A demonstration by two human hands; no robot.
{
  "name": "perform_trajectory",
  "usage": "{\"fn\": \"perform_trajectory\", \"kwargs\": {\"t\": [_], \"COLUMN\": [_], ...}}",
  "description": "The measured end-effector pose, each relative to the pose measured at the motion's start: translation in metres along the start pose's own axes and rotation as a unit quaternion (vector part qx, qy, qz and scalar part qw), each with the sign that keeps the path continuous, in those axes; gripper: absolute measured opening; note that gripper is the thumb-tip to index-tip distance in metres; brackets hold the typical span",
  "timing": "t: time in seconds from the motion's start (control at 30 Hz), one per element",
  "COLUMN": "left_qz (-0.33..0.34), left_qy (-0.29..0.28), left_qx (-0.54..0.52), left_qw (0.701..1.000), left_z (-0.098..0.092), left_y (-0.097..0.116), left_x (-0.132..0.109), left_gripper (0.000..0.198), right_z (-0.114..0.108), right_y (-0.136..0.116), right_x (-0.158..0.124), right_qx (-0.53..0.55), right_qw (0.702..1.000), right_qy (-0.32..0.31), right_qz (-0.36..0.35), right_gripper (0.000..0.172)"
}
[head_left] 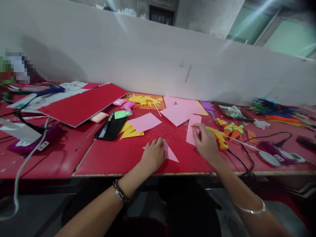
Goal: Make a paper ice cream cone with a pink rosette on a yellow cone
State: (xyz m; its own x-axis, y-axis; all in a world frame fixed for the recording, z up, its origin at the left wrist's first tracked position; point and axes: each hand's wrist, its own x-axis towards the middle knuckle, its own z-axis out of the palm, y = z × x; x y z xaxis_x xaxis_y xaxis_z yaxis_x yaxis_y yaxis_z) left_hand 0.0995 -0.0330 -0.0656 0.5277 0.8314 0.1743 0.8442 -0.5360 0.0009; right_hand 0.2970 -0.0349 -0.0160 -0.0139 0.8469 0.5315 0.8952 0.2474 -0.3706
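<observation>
dark beaded bracelet (120, 193) left, silvery bangle (254, 211) right

On the red flat tabletop (98, 161), the yellow plastic glue gun (221, 136) has a pink narrow paper strip (190, 133) just to its left and a pink triangular paper piece (172, 155) farther left and nearer the front edge. Behind the gun, to its left, spread the large pink paper sheets (177, 113). Well left of it sits a black flat rectangular case (116, 129), bearing a slim clear pen (106, 126); at the gun's far left, beyond the case, lies a red flat rectangular board (84, 102). Just right of the gun are the orange carrot-shaped pieces with green tops (236, 132); farther right, a purple plastic box (271, 151). Behind the gun, to its right, rests a dark rectangular tray (221, 108) with small clear packets (232, 111) inside. Behind everything, the gun included, stands a white flat partition (148, 56).
</observation>
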Motion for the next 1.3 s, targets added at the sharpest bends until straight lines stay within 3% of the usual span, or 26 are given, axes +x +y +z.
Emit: {"fn": "perform_trajectory", "kwargs": {"t": [0.1, 0.17, 0.2, 0.37, 0.53, 0.7, 0.87, 0.97, 1.03, 1.13, 1.17, 1.2, 1.3], "left_qz": [0.024, 0.034, 0.034, 0.041, 0.044, 0.053, 0.029, -0.005, -0.03, -0.034, -0.031, -0.026, -0.001], "left_qy": [0.013, 0.015, 0.012, -0.002, -0.014, -0.049, -0.027, -0.028, -0.046, -0.062, -0.067, -0.07, -0.055], "left_qx": [-0.01, -0.015, -0.018, -0.031, -0.055, -0.087, -0.124, -0.158, -0.164, -0.199, -0.219, -0.24, -0.289], "left_qw": [1.0, 0.999, 0.999, 0.999, 0.997, 0.994, 0.992, 0.987, 0.985, 0.978, 0.973, 0.968, 0.956], "left_z": [-0.004, -0.007, -0.008, -0.008, -0.008, -0.01, -0.011, -0.014, -0.017, -0.017, -0.016, -0.014, -0.009], "left_y": [-0.002, -0.003, -0.004, -0.005, -0.006, -0.007, -0.015, -0.023, -0.028, -0.033, -0.034, -0.034, -0.035], "left_x": [-0.006, -0.009, -0.01, -0.01, -0.008, -0.006, -0.011, -0.013, -0.013, -0.01, -0.009, -0.008, -0.008], "left_gripper": [0.037, 0.036, 0.037, 0.039, 0.033, 0.032, 0.046, 0.077, 0.082, 0.072, 0.068, 0.066, 0.062], "right_z": [0.021, 0.046, 0.061, 0.133, 0.187, 0.212, 0.199, 0.169, 0.141, 0.094, 0.079, 0.065, 0.034], "right_y": [-0.001, -0.001, -0.002, -0.015, -0.033, -0.042, -0.037, -0.033, -0.031, -0.032, -0.032, -0.033, -0.035], "right_x": [0.05, 0.084, 0.099, 0.158, 0.189, 0.196, 0.187, 0.175, 0.161, 0.127, 0.112, 0.096, 0.044], "right_qx": [0.108, 0.232, 0.304, 0.389, 0.437, 0.454, 0.416, 0.385, 0.372, 0.358, 0.338, 0.314, 0.242], "right_qw": [0.994, 0.967, 0.938, 0.89, 0.857, 0.847, 0.863, 0.875, 0.88, 0.883, 0.887, 0.891, 0.91], "right_qy": [-0.028, -0.071, -0.082, -0.092, -0.075, -0.111, -0.166, -0.202, -0.231, -0.279, -0.31, -0.326, -0.334], "right_qz": [0.006, 0.077, 0.147, 0.218, 0.262, 0.252, 0.233, 0.213, 0.182, 0.12, 0.052, 0.005, -0.05], "right_gripper": [0.022, 0.02, 0.019, 0.019, 0.023, 0.038, 0.04, 0.027, 0.018, 0.015, 0.017, 0.02, 0.043]}}
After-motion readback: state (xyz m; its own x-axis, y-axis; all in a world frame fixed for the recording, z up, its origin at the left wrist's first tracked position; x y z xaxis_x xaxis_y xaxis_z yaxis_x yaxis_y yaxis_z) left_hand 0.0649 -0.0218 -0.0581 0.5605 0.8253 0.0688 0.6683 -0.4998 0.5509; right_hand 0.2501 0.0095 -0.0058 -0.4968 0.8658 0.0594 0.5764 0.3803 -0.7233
